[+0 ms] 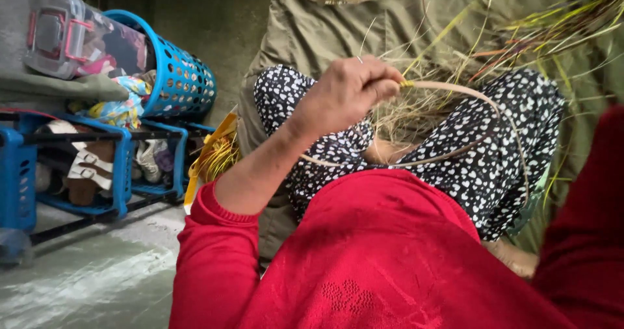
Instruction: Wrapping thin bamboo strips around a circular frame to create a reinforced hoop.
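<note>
Pinching a pale curved cane strip (pixel 455 90) at its near end, above the lap in black-and-white patterned trousers (pixel 481 166): left hand (pixel 348 95), fingers closed tight round the strip beside a tuft of dry grass stems (pixel 416 111). Arching rightward from the grip, then looping down over the right knee. Right hand out of sight behind the red sleeve (pixel 585 238). Beneath, an olive cloth (pixel 364 23); off its left edge, a blue plastic basket (pixel 179 75) on a blue shoe rack (pixel 123 173).

Blue basket (pixel 185 82) above blue shoe rack (pixel 120 166) — olive cloth (pixel 338 23)
</note>
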